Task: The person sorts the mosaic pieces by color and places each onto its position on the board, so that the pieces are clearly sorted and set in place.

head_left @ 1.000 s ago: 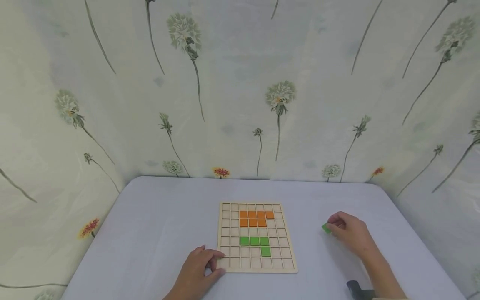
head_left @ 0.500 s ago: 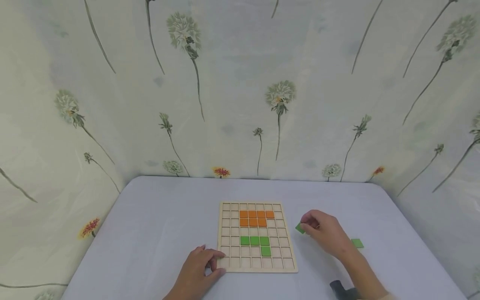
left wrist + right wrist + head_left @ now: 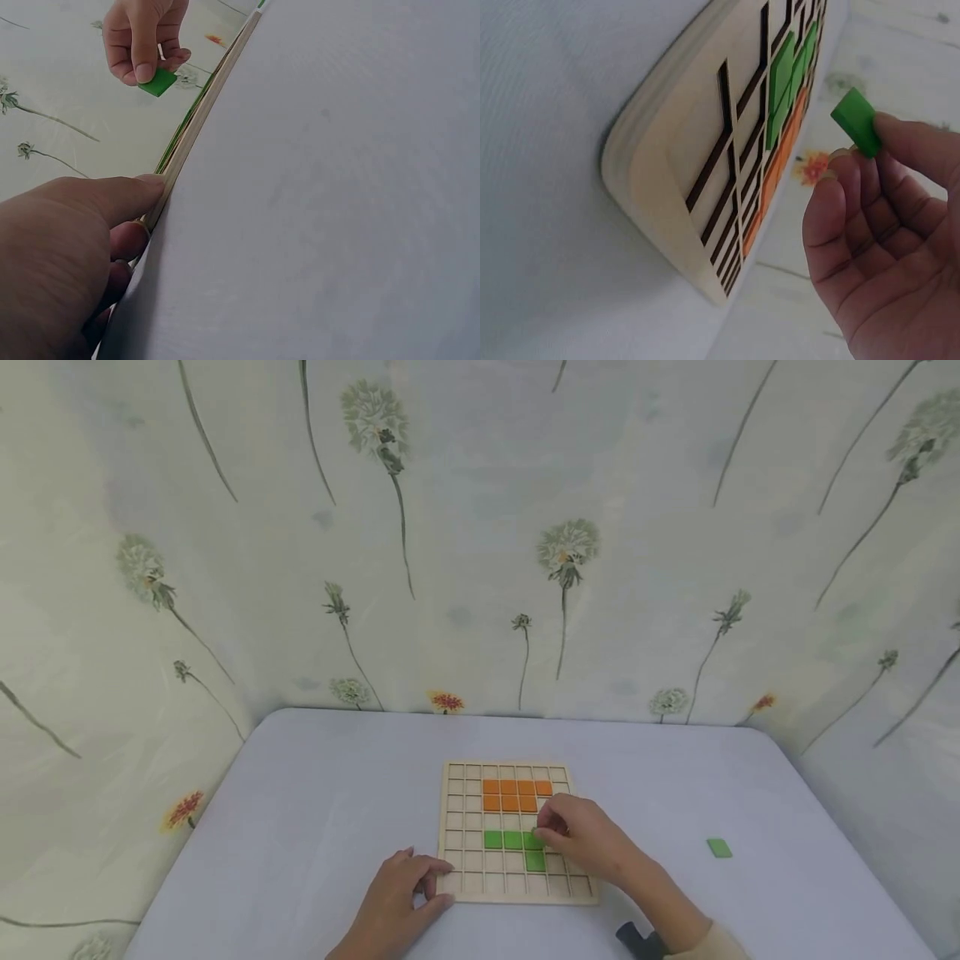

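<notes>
A wooden grid board (image 3: 517, 898) lies on the white table, with green tiles (image 3: 492, 840) and orange tiles (image 3: 508, 787) in some of its squares. My left hand (image 3: 396, 902) holds the board's near left corner, thumb at the front edge and a finger on the left rim. Between thumb and fingertips my right hand (image 3: 592, 839) pinches a green square tile (image 3: 857, 122), over the board's right half. In the right wrist view this tile is tilted and apart from the board. The left wrist view shows the same held tile (image 3: 157, 82) beyond the board's edge.
A loose green tile (image 3: 719, 847) lies on the table to the right of the board. A dark object (image 3: 637, 941) shows under the right forearm at the front. Behind the table (image 3: 360, 760) hangs a cloth (image 3: 465, 568) printed with dandelions.
My right hand has carried the green tile leftwards from the table's right side to over the board. The loose green tile has come into view behind it. My left hand stays at the corner.
</notes>
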A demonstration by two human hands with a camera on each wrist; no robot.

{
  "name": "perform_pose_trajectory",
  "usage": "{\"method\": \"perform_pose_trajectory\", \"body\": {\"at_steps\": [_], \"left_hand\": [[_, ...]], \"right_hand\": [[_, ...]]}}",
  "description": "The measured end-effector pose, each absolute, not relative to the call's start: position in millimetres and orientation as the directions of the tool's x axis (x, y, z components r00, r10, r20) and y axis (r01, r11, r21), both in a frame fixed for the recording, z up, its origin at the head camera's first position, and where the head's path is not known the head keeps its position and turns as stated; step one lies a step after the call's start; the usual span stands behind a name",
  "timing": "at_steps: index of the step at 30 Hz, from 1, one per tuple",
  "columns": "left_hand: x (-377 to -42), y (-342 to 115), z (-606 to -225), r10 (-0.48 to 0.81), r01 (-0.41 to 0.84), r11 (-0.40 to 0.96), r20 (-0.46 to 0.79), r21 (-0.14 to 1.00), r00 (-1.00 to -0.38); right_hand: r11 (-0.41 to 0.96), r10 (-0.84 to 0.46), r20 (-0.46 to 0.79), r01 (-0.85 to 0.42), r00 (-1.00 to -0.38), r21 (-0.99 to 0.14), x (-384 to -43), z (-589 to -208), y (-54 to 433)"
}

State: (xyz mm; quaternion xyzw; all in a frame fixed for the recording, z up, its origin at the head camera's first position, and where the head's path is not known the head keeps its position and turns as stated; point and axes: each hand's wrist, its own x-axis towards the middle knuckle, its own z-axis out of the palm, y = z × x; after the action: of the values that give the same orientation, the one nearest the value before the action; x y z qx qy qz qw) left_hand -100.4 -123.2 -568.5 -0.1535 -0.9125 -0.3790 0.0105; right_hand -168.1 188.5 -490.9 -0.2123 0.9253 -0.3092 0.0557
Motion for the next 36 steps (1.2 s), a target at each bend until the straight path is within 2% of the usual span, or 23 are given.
{"method": "perform_pose_trajectory", "body": {"at_steps": [8, 16, 24, 30, 36], "left_hand": [[-102.0, -124.1, -568.0, 0.296, 0.318, 0.663, 0.153, 0.678, -0.943], [-102.7, -124.5, -567.9, 0.304, 0.331, 0.662, 0.163, 0.673, -0.939], [-101.0, -124.8, -566.8, 0.298, 0.322, 0.662, 0.156, 0.677, -0.942], [-99.9, -124.5, -568.7, 0.297, 0.346, 0.661, 0.191, 0.665, -0.935], [-99.7, -124.1, -568.7, 0.286, 0.326, 0.670, 0.174, 0.667, -0.942]], "right_hand": [[0.718, -0.519, 0.031, -0.456, -0.854, -0.527, -166.8, -499.6, 166.2], [0.714, -0.556, -0.011, -0.472, -0.831, -0.517, -164.3, -509.5, 157.8], [0.703, -0.582, 0.009, -0.509, -0.813, -0.496, -163.8, -510.9, 156.4], [0.714, -0.583, 0.018, -0.523, -0.813, -0.465, -163.3, -511.0, 157.2], [0.738, -0.552, 0.036, -0.508, -0.833, -0.444, -165.0, -509.8, 161.9]]}}
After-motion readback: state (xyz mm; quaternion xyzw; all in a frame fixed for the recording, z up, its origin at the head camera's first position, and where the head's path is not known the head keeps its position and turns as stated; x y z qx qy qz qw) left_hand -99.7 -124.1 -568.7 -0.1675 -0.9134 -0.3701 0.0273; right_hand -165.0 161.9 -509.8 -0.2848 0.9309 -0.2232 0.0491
